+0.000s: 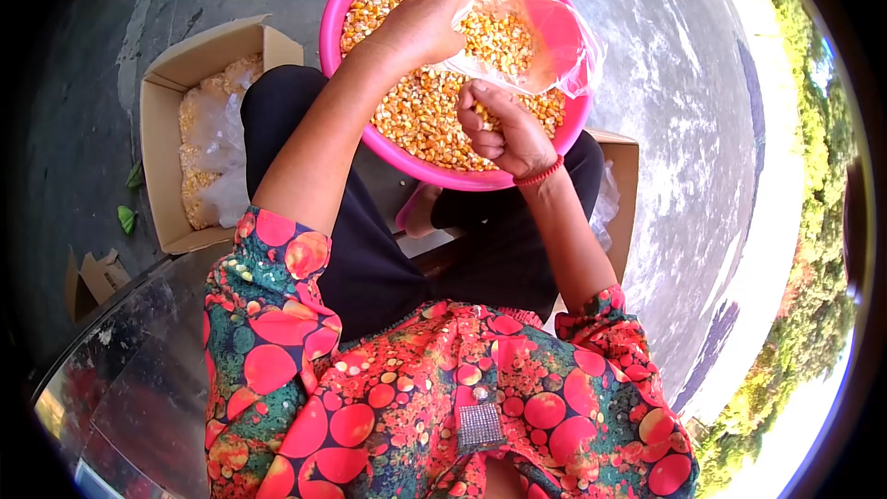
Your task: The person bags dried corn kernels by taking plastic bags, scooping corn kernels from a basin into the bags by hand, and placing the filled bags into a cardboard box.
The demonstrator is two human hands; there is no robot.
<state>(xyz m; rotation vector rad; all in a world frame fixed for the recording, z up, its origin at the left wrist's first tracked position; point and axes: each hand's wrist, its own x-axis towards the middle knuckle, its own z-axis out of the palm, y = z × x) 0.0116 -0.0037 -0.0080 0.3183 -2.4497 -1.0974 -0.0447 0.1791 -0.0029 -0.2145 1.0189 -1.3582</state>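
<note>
So the right hand [504,134] is curled into a loose fist, fingers pressed in on some corn [416,120], with a few yellow kernels peeking out, and it's just on the near side of the bag [584,65]. There's a red bracelet [539,172] on that wrist. The left hand [427,28] is at the bag's left edge, thumb well away from the fingers, plastic up against it; honestly can't tell if it's pinching the film. The bag is clear, mouth gaping, with kernels showing in it, and it's over the far right part of a pink tub [333,28] full of loose corn. Tub's on the far side of the person, by the knees in dark trousers [370,259]. Left of that there's an open carton [162,157] with plastic and paler yellow stuff inside, and a green leaf [127,218] on the grey floor [684,120] beside it. Another box [624,199] is partly hidden by the right leg. Nearest is the loud red-and-green shirt [397,407], with greenery [785,342] way off right.
</note>
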